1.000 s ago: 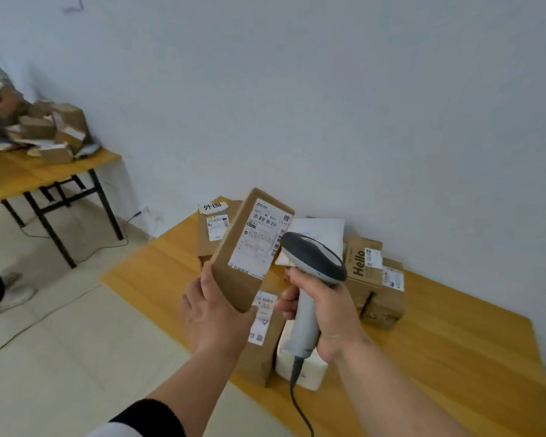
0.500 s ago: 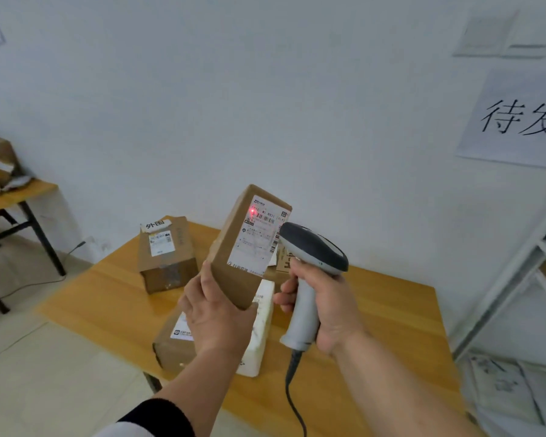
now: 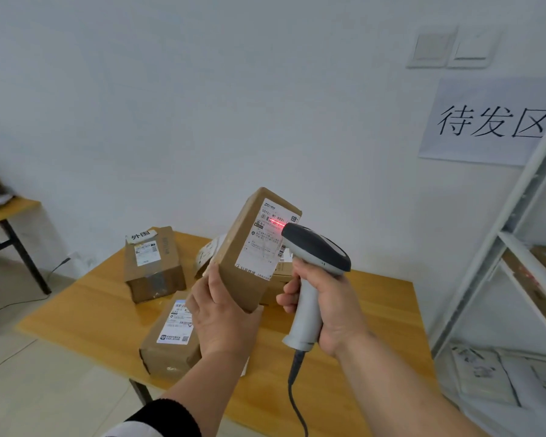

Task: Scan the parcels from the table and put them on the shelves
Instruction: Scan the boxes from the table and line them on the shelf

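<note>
Wooden tabletop (image 3: 375, 310) shows bare board along its right and near edges, beside the white shelves (image 3: 517, 247). A wall sign (image 3: 492, 121) reads "待发区"; a box (image 3: 153, 263) at the back carries a tag "外围". I see my left hand (image 3: 224, 320) gripping the raised parcel (image 3: 252, 247) by its lower end, label marked "ZTO" lit red. My right hand (image 3: 328, 307) is wrapped round the scanner (image 3: 312, 266) just right of it.

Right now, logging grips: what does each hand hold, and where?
Left hand grips the parcel by its lower end; right hand grips the scanner by its handle.
</note>
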The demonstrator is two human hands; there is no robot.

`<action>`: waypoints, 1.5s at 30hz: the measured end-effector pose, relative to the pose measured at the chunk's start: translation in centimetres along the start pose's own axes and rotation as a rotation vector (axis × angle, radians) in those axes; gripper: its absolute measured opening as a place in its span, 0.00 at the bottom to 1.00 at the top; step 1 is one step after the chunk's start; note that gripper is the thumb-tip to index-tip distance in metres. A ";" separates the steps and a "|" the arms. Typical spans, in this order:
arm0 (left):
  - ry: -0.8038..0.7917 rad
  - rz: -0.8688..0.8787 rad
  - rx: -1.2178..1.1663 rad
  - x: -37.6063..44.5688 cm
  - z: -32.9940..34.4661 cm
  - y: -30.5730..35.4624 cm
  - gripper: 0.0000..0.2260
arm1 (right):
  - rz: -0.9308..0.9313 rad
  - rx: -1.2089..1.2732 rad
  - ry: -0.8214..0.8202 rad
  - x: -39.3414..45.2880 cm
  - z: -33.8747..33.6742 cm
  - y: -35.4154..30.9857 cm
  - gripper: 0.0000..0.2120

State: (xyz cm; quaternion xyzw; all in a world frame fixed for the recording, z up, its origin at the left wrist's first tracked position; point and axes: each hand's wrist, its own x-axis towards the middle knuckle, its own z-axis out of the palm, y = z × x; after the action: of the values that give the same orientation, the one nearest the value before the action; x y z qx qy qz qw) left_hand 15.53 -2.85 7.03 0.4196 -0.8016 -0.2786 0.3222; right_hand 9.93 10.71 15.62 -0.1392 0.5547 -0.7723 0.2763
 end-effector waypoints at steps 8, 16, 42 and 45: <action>0.010 0.015 -0.009 -1.1 -0.1 0.3 0.50 | -0.006 -0.010 0.024 -1.2 -0.8 -0.3 0.12; -0.002 0.031 -0.021 -1.8 -0.2 0.7 0.50 | -0.012 -0.022 0.049 -2.1 -1.4 -0.5 0.06; -0.214 0.357 0.133 3.1 -5.2 -1.3 0.49 | -0.036 -0.983 0.244 -8.8 -1.7 0.2 0.05; -0.213 0.374 0.137 2.8 -5.6 -1.5 0.49 | -0.025 -1.005 0.249 -9.6 -1.4 0.4 0.06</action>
State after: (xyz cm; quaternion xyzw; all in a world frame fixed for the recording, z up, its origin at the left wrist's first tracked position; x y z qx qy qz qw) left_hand 19.28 -6.96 10.32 0.2526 -0.9121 -0.2015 0.2523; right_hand 17.05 17.31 15.58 -0.1685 0.8843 -0.4243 0.0981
